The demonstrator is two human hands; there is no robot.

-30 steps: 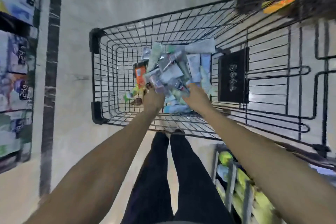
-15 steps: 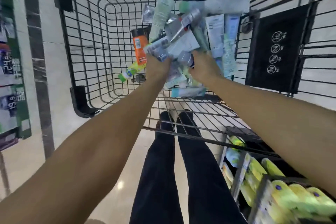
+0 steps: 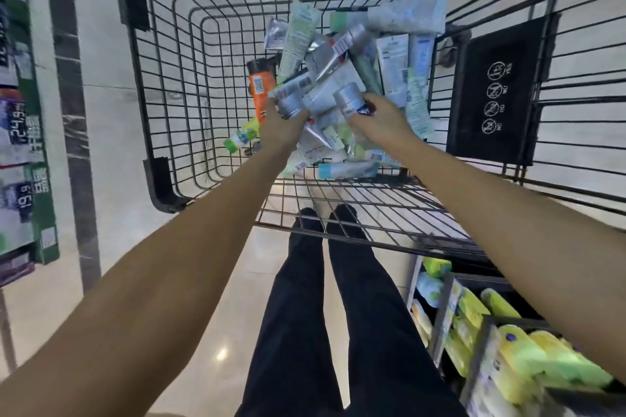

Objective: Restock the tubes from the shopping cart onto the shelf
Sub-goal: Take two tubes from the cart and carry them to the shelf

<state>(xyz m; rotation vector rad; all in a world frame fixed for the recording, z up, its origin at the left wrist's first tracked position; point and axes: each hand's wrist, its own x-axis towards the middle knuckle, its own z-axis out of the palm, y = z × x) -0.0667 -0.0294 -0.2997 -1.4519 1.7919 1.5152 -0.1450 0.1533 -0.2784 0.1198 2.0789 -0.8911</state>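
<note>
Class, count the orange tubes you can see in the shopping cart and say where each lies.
1. The orange tube with a black cap lies at the left edge of the pile in the shopping cart, just beyond the left hand. Others may be buried underneath.

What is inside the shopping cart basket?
The shopping cart holds a loose pile of tubes, with an orange tube at its left edge. The left hand and right hand each grip a silver-capped tube. Lower tubes are covered by the pile and hands.
</note>
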